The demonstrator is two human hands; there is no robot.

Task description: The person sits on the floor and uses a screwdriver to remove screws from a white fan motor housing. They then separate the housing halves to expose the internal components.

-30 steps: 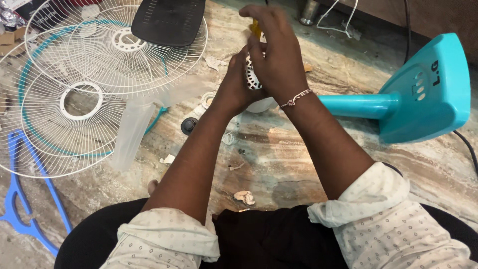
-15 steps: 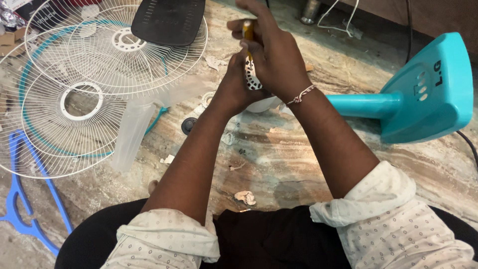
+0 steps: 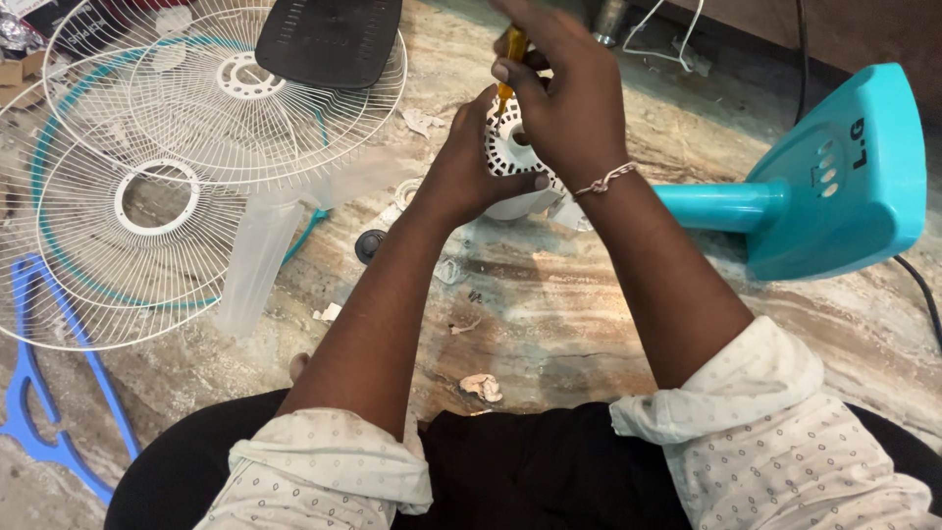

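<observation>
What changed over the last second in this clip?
The right hand lifted slightly with the amber-handled screwdriver, its tip staying at the white motor housing. The left hand kept its grip on the housing. Fan grilles and teal base are unmoved.

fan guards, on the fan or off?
Off. Both white wire guards lie flat on the floor beside the teal fan base.

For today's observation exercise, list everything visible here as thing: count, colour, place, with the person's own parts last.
fan motor housing: 1, white, held at top centre
screwdriver: 1, amber handle, over the housing
fan base and stem: 1, turquoise, right
wire fan guards: 2, white, left, overlapping
cover: 1, black, on upper guard
clear fan blade: 1, translucent, left of centre
blue frame: 1, lower left
left hand: grips housing
right hand: grips screwdriver
</observation>
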